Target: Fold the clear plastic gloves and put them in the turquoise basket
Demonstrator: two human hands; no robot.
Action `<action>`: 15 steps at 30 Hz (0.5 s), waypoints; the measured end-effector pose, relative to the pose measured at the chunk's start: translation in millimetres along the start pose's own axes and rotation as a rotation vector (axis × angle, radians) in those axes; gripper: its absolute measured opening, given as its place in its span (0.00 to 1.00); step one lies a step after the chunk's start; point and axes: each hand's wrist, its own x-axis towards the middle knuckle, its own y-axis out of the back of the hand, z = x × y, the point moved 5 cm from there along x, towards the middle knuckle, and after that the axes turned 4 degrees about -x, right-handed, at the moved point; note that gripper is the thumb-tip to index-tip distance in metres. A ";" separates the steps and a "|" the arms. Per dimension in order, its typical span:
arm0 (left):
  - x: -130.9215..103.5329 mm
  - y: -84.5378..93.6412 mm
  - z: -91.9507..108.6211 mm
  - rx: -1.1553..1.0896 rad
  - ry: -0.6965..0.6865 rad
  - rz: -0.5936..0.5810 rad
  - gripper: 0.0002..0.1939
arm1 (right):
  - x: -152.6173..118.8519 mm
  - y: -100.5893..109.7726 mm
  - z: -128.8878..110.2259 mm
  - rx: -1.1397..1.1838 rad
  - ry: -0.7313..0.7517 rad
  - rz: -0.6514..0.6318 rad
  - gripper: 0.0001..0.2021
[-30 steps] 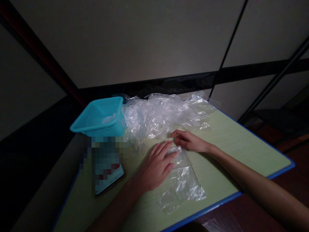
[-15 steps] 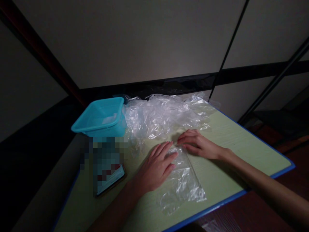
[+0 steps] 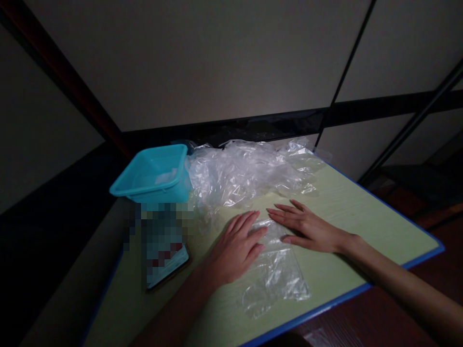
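A clear plastic bag (image 3: 277, 277) lies flat and slightly wrinkled on the light green table (image 3: 365, 226). My left hand (image 3: 238, 246) rests palm down along the bag's left edge, its fingers stretched out and covering part of it. Across from it, my right hand (image 3: 307, 226) lies flat with spread fingers, its fingertips on the bag's upper right edge. Neither hand grips anything. Beyond both hands, a heap of crumpled clear plastic bags (image 3: 249, 171) spreads along the back of the table.
A turquoise plastic basin (image 3: 152, 193) with something pale inside stands at the back left. In front of it lies a blurred-out flat object with a dark edge (image 3: 168, 272). Light panels (image 3: 231, 62) rise behind the table, whose blue edge (image 3: 311, 318) runs along the front.
My right hand has flattened, spread its fingers and come slightly nearer to me over the bag's edge. The left hand has stayed nearly in place.
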 end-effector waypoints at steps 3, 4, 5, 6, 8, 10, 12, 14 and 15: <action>0.0 -0.5 -0.4 0.014 0.001 -0.009 0.18 | -2.1 3.4 4.2 0.016 -0.043 0.032 0.29; 0.1 -0.7 -0.6 0.018 0.003 -0.012 0.18 | -3.0 4.7 5.9 0.013 -0.054 0.043 0.28; 0.3 -0.8 -0.7 0.020 0.004 -0.016 0.18 | -3.9 5.7 7.3 0.008 -0.059 0.052 0.27; 0.5 -0.9 -0.7 0.020 0.005 -0.018 0.17 | -4.7 6.6 8.3 0.003 -0.056 0.059 0.27; 0.8 -1.2 -0.8 0.016 0.006 -0.023 0.17 | -5.9 7.4 9.3 -0.002 -0.039 0.066 0.26; 0.9 -1.1 -0.9 0.008 0.006 -0.021 0.17 | -6.6 6.7 9.8 -0.014 -0.029 0.060 0.25; 0.6 -1.0 -1.1 0.005 0.006 -0.017 0.17 | -6.9 5.2 9.9 -0.035 -0.029 0.047 0.24; 0.0 -1.3 -1.5 0.006 0.007 -0.019 0.17 | -6.9 4.6 9.6 -0.039 -0.032 0.048 0.24; -0.3 -1.5 -1.9 0.005 0.010 -0.019 0.17 | -6.8 5.0 9.4 -0.031 -0.033 0.056 0.24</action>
